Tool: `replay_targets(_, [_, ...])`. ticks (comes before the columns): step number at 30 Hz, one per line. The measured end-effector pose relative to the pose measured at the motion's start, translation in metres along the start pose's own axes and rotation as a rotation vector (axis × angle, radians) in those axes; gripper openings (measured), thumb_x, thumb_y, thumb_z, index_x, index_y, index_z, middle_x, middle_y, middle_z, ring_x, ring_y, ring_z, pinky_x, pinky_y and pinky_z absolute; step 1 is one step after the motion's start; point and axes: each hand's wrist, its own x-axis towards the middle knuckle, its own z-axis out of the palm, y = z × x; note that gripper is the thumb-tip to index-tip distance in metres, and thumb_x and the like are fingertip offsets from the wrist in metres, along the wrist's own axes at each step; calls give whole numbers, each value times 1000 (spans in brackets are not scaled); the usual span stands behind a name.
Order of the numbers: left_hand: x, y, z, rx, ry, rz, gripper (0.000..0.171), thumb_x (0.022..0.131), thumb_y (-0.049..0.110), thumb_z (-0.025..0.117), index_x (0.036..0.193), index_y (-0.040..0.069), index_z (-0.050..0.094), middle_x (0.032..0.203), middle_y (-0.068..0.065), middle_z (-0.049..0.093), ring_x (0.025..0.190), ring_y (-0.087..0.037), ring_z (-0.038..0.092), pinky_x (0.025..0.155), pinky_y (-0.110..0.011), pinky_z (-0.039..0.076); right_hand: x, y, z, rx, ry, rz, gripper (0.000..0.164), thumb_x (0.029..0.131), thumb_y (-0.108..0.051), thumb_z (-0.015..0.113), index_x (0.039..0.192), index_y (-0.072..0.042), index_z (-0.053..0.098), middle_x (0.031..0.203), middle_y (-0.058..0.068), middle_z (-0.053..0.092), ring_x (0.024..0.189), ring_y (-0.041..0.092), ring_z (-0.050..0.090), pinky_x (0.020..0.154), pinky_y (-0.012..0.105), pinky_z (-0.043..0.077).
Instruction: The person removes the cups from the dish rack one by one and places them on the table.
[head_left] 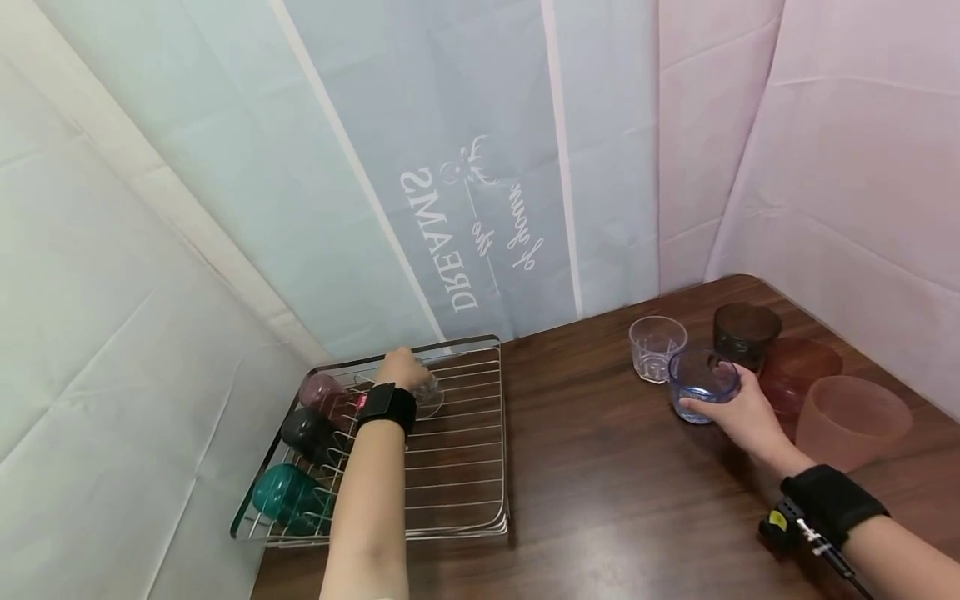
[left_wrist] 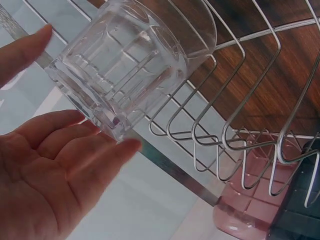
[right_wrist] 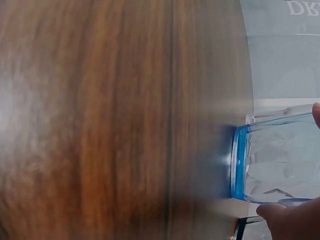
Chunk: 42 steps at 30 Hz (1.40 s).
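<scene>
A clear glass lies tilted on its side in the wire dish rack, partly hidden behind my left hand in the head view. In the left wrist view my left fingers are close at its base, with the thumb apart from it. My right hand grips a blue-tinted glass by its sides, thumb on one side and fingers on the other. That glass stands upright, mouth up, its blue base close over the wooden table.
Along the rack's left side lie a pink glass, a dark glass and a teal glass. Around my right hand are a clear faceted glass, a dark cup, a red bowl and a pale pink cup.
</scene>
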Motion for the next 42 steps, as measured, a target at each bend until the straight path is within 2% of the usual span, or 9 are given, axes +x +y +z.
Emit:
replay_targets(4, [-3, 3, 0, -11, 15, 7, 15, 88, 7, 75, 94, -5, 68, 82, -18, 64, 72, -32, 58, 70, -46, 49, -1, 0, -2, -22, -4, 9, 100, 92, -27, 79, 151, 20, 14, 143, 46, 30, 128, 57, 38, 100, 67, 35])
replay_targets(11, [-3, 2, 3, -14, 52, 8, 33, 89, 6, 72, 117, -9, 64, 93, -21, 64, 74, -32, 57, 70, -45, 47, 0, 2, -1, -48, -15, 0, 98, 93, -27, 78, 151, 20, 15, 143, 46, 30, 127, 56, 39, 97, 66, 37])
replay_targets(20, [-5, 1, 4, -33, 77, 31, 34, 87, 7, 75, 115, -10, 66, 96, -23, 65, 76, -33, 60, 71, -46, 51, 0, 1, -1, -59, -23, -7, 98, 93, -29, 79, 149, 21, 16, 142, 46, 32, 126, 56, 40, 97, 68, 37])
replay_targets(25, [-6, 6, 2, -51, 79, 53, 8, 86, 1, 70, 83, -2, 63, 73, -13, 56, 60, -24, 46, 59, -38, 41, 0, 1, -1, -60, -19, 1, 98, 93, -27, 79, 149, 22, 15, 141, 47, 32, 126, 57, 40, 98, 69, 37])
replay_targets(27, [-7, 9, 0, -62, 74, 50, 20, 86, 0, 67, 71, 4, 55, 62, -8, 47, 54, -21, 39, 56, -37, 37, 0, 1, -1, -53, -25, 10, 98, 93, -26, 78, 149, 22, 14, 141, 48, 31, 126, 58, 39, 100, 70, 36])
replay_targets(30, [-13, 11, -8, -56, 80, 40, 21, 86, 1, 70, 71, 5, 55, 61, -5, 44, 54, -20, 37, 56, -36, 37, -1, 1, 1, -47, -34, 15, 97, 94, -25, 78, 149, 22, 13, 141, 49, 30, 127, 59, 38, 101, 70, 36])
replay_targets(33, [-20, 14, -19, -50, 88, 34, 10, 85, 2, 73, 90, -3, 65, 77, -12, 58, 58, -20, 43, 59, -36, 41, -1, -1, 1, -51, -32, 5, 97, 93, -25, 78, 148, 22, 14, 141, 49, 30, 126, 59, 38, 101, 70, 36])
replay_targets(37, [-30, 18, -34, -64, 70, 35, 38, 85, 4, 75, 120, -10, 68, 111, -29, 67, 56, -19, 44, 61, -36, 44, 0, -4, -2, -65, -32, -8, 100, 92, -28, 79, 148, 23, 15, 141, 48, 32, 126, 60, 38, 100, 71, 35])
replay_targets(42, [-44, 24, -51, -74, 43, 77, 61, 84, 8, 80, 139, -8, 59, 138, -26, 60, 54, -14, 39, 57, -30, 40, -4, -9, -7, -49, -48, 1, 107, 93, -33, 78, 154, 19, 7, 148, 48, 24, 135, 61, 32, 105, 74, 31])
